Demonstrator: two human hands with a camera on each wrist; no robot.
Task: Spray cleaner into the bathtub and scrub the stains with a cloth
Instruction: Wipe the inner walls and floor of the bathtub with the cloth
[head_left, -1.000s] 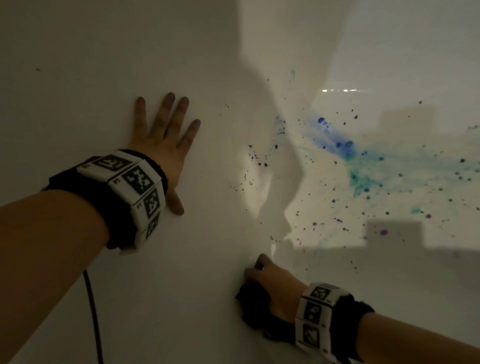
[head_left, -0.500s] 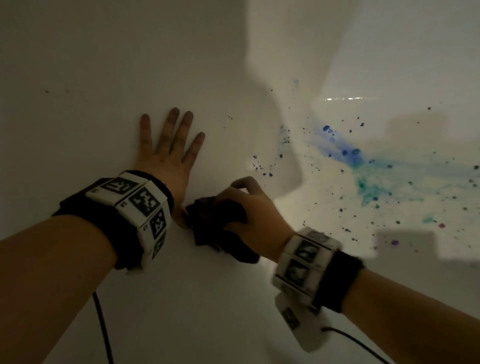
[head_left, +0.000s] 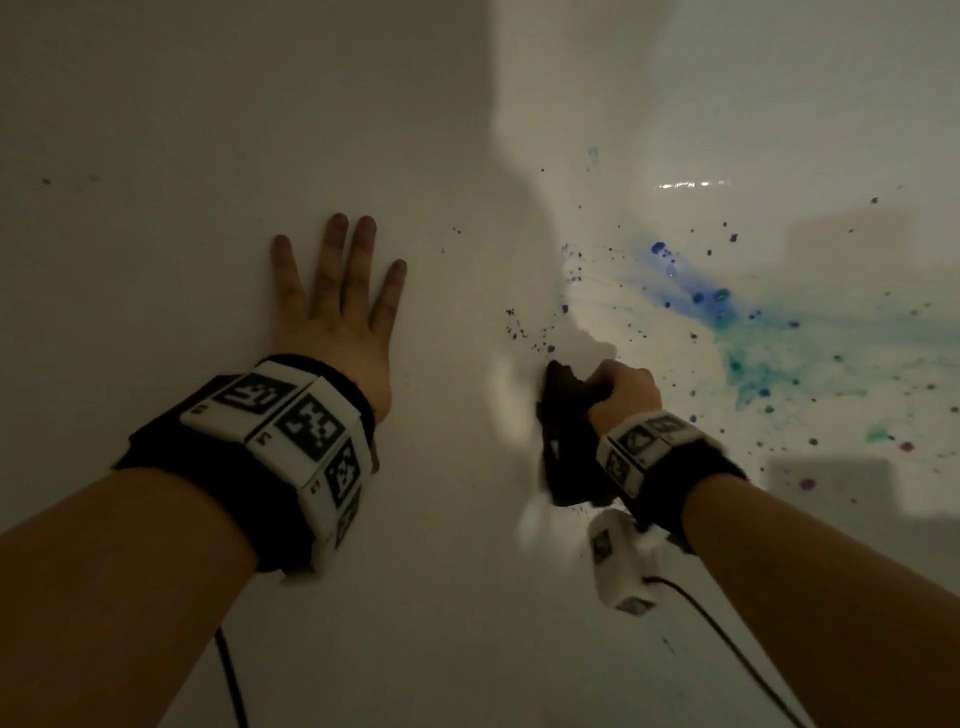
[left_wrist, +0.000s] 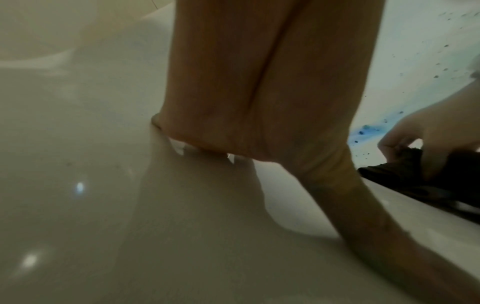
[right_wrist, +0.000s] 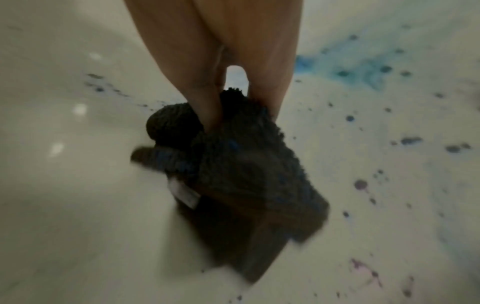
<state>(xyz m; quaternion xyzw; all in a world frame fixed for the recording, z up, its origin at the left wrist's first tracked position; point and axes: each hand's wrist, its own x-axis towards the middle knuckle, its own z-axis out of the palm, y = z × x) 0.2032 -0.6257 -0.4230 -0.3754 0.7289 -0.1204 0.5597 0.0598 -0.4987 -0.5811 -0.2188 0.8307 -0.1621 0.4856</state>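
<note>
My right hand (head_left: 621, 389) grips a bunched dark cloth (head_left: 569, 441) against the white bathtub wall (head_left: 441, 597), just below a cluster of small dark specks (head_left: 524, 332). The right wrist view shows my fingers curled into the fuzzy cloth (right_wrist: 246, 164). Blue and teal stains (head_left: 727, 322) with scattered specks spread over the tub to the right of the cloth. My left hand (head_left: 337, 306) lies flat on the tub wall to the left, fingers spread, holding nothing. From the left wrist view, the palm (left_wrist: 246, 92) presses the surface, with the cloth (left_wrist: 428, 179) at far right.
A purple spot (head_left: 906, 447) and another (head_left: 807, 484) lie at the right, near a shadowed patch. Two faint specks (head_left: 47, 181) mark the wall at far left. Black cables (head_left: 228, 675) hang from both wrist cameras. No spray bottle is in view.
My right hand has swept the cloth from low on the wall up beside my left hand, then right to the speck cluster. My left hand has stayed planted.
</note>
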